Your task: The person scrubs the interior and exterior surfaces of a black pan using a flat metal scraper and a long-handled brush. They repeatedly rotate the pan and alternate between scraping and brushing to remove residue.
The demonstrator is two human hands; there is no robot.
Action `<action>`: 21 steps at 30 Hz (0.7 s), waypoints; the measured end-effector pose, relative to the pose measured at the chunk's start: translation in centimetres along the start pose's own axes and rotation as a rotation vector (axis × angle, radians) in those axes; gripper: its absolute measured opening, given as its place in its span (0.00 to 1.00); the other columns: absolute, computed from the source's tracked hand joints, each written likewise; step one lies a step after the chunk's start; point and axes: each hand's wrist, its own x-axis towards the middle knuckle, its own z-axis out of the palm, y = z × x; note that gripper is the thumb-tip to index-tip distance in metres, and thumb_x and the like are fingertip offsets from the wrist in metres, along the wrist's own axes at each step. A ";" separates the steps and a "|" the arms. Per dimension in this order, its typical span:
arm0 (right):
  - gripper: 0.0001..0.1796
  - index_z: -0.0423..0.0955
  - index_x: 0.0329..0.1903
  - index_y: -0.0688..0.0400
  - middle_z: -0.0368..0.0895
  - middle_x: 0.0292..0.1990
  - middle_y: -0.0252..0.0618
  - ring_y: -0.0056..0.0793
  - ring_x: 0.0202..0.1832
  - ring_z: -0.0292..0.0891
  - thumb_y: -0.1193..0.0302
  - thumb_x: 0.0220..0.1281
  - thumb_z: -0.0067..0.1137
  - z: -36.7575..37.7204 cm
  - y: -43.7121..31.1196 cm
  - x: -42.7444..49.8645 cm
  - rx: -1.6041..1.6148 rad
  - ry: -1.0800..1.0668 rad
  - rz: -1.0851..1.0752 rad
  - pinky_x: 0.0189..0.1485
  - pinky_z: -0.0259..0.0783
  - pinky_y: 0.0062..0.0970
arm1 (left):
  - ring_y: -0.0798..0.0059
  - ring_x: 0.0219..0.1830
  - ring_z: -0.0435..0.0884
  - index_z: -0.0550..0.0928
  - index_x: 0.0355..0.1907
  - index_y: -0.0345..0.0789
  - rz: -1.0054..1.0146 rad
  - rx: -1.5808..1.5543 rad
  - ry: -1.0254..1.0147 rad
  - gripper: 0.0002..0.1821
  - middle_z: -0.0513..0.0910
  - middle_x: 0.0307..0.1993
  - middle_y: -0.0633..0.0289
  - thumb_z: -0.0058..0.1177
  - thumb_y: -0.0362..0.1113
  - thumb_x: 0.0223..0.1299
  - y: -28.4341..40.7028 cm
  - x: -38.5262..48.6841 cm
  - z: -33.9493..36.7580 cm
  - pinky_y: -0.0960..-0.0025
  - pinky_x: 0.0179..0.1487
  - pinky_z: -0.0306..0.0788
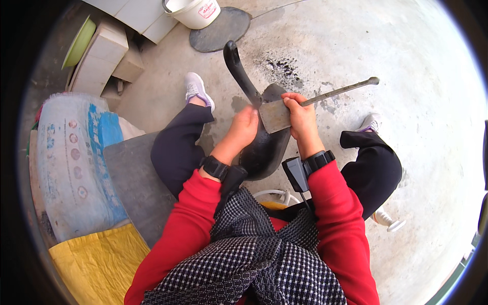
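Observation:
A black wok (pixel 263 156) with a long curved handle (pixel 240 70) stands tilted between my knees, its handle pointing away from me. My right hand (pixel 303 118) grips a metal wok spatula where its flat blade (pixel 275 116) meets the shaft (pixel 337 92); the shaft points to the far right. The blade lies across the wok near the handle's base and hides part of it. My left hand (pixel 243 127) is at the wok's left side, by the blade's left edge. Its fingertips are blurred, and whether they grip the wok is unclear.
Black flakes (pixel 284 70) are scattered on the concrete floor (pixel 427 84) beyond the wok. A white bucket (pixel 196 13) stands on a dark round slab (pixel 225 32). Left are a printed sack (pixel 76 164), a grey board (pixel 137 171), a yellow sack (pixel 101 263) and a green basin (pixel 79 42).

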 end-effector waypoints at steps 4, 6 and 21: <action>0.08 0.76 0.33 0.63 0.77 0.23 0.43 0.32 0.26 0.74 0.74 0.53 0.49 0.7 -1.6 -0.3 -0.458 -0.078 -0.344 0.30 0.68 0.26 | 0.71 0.29 0.74 0.72 0.44 0.30 0.015 0.056 -0.036 0.11 0.76 0.27 0.53 0.37 0.32 0.63 -0.3 -0.3 -0.2 0.72 0.38 0.68; 0.08 0.76 0.31 0.62 0.75 0.22 0.55 0.50 0.27 0.75 0.73 0.49 0.50 1.2 -2.3 -0.1 -0.614 -0.135 -0.532 0.33 0.71 0.36 | 0.68 0.29 0.74 0.72 0.42 0.30 -0.033 0.123 -0.065 0.10 0.75 0.26 0.51 0.37 0.31 0.63 0.0 -0.3 -0.2 0.70 0.37 0.67; 0.08 0.75 0.33 0.64 0.76 0.26 0.35 0.22 0.28 0.70 0.74 0.53 0.50 -1.6 -0.3 0.9 -0.130 0.040 -0.060 0.31 0.66 0.21 | 0.52 0.30 0.76 0.71 0.40 0.29 0.011 0.160 -0.016 0.12 0.75 0.27 0.45 0.37 0.36 0.63 0.3 -0.5 0.1 0.63 0.36 0.68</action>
